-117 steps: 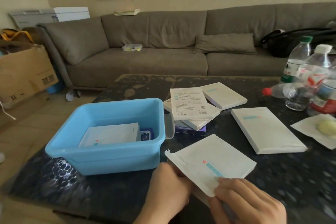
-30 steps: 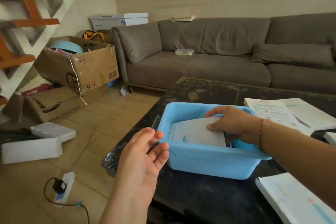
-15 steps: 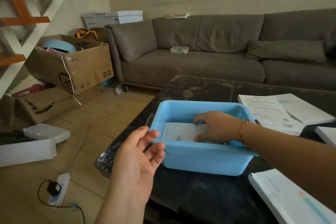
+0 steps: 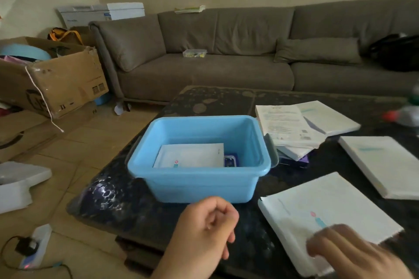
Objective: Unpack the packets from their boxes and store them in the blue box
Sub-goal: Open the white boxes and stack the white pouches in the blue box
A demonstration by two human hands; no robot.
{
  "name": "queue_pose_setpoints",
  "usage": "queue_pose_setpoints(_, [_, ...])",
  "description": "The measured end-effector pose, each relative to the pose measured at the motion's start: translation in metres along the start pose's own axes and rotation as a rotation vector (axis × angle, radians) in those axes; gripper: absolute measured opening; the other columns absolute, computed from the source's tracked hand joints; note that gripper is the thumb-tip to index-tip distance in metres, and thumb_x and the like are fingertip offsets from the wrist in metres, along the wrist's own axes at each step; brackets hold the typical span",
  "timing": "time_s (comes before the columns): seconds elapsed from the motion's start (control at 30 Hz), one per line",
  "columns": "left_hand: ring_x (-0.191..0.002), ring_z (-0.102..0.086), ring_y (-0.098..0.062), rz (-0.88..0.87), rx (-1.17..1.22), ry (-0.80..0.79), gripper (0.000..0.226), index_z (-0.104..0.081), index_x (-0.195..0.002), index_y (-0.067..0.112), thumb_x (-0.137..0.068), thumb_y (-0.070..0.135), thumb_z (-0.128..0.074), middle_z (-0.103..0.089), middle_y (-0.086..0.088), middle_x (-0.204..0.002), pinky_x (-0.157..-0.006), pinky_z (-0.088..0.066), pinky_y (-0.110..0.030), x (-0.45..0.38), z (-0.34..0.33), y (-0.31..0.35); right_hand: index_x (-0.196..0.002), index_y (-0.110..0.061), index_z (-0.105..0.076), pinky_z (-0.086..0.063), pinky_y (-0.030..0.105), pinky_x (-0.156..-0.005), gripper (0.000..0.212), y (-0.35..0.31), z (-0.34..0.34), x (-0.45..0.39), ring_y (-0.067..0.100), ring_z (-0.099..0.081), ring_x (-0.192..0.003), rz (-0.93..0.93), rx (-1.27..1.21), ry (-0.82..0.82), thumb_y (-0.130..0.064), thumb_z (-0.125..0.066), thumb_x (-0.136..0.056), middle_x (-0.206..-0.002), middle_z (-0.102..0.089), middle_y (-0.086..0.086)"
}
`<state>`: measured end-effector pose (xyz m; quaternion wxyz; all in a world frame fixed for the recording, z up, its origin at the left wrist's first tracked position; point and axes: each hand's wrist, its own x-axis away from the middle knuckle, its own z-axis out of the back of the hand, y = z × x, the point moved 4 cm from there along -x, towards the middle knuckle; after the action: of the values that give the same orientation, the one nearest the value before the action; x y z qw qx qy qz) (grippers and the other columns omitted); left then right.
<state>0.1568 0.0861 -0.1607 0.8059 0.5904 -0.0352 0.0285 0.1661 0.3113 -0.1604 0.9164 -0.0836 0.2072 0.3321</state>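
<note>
Filling the upper half of the frame, a grey-brown sofa (image 4: 226, 56) is sitting behind a dark patterned worktop (image 4: 140, 206), with a cardboard carton (image 4: 56, 81) standing on the tiled floor at the left edge. At the centre of the frame the blue box (image 4: 199, 179) is resting on the worktop, and a white packet (image 4: 192, 155) is lying flat inside it, with something dark purple showing just to its right. Right of the blue box a stack of white boxes (image 4: 301, 129) is lying with a printed leaflet on top, and another white box (image 4: 383, 165) is lying alone at the right edge. At the lower right a white packet with a torn edge (image 4: 317, 208) is lying on the worktop. The right hand (image 4: 349, 253), blurred, is resting its spread fingers on that packet's near corner, its grip released. The left hand (image 4: 206, 231), at the bottom centre, is hovering over the worktop's near edge with fingers curled in, grasping nothing.
</note>
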Motion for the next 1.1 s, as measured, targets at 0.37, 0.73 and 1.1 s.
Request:
queue_pose_setpoints(0.37, [-0.081,-0.061,0.004,0.077,-0.633,-0.223,0.019,-0.066,-0.108,0.048,-0.093,0.036,-0.061,-0.066,0.019,-0.082,-0.089,-0.048,-0.016,-0.013,-0.067,0.006,-0.077,-0.035,-0.058,-0.057,0.028,-0.062,0.030,0.014,-0.020,0.022,0.015,-0.069,-0.072,0.048,0.097,0.117,-0.049,-0.038,-0.094,-0.080,-0.067,-0.012])
queue_pose_setpoints(0.73, [-0.078,-0.065,0.008,-0.748,-0.488,-0.046,0.022,-0.076,-0.098,0.030,-0.078,0.022,-0.069,-0.070,0.023,-0.106,-0.073,-0.048,-0.004,-0.007,-0.089,0.027,-0.058,-0.026,-0.068,-0.043,0.012,-0.057,0.026,0.027,0.004,0.033,0.008,-0.066,-0.063,-0.240,-0.021,0.479,-0.034,-0.062,-0.082,-0.070,-0.068,-0.015])
queue_pose_setpoints(1.1, [-0.096,-0.065,0.004,-0.853,-0.678,-0.293,0.048,-0.053,-0.135,0.040,-0.088,0.047,-0.059,-0.054,0.027,-0.137,-0.084,-0.050,-0.008,-0.008,-0.118,0.037,-0.059,-0.019,-0.068,-0.041,0.020,-0.049,0.040,0.037,0.026,0.034,0.007,-0.062,-0.058,-0.326,-0.084,0.627,-0.036,-0.052,-0.092,-0.069,-0.068,-0.011])
